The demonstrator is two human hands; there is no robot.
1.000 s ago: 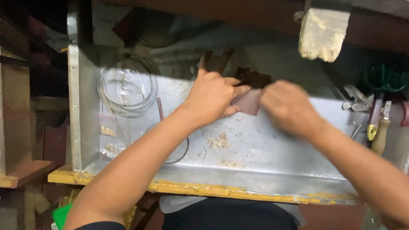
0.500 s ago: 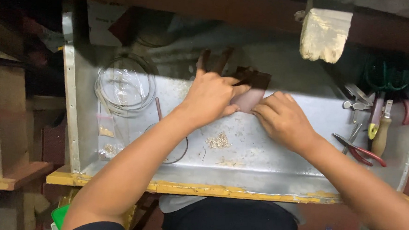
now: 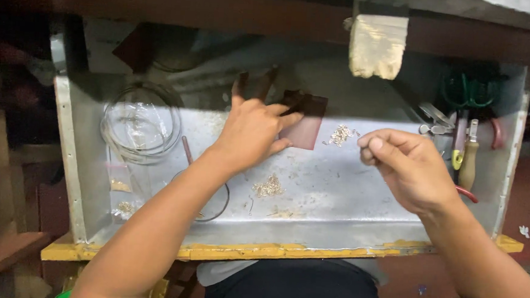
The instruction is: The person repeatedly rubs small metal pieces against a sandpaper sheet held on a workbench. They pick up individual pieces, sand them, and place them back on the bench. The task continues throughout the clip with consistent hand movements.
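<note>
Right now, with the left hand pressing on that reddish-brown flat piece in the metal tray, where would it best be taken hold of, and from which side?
Probably at the free right edge of the reddish-brown piece, coming from the right. It lies flat on the metal tray, and the left hand covers its left part, so only the right edge and corners are exposed. A thumb-and-finger pinch suits it; the right hand hovers nearest, clear of the small metal bits.

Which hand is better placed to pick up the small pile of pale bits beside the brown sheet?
Probably the right hand: its pinched fingertips hover close beside the pale bits. The left hand lies flat, touching the brown sheet.
</note>
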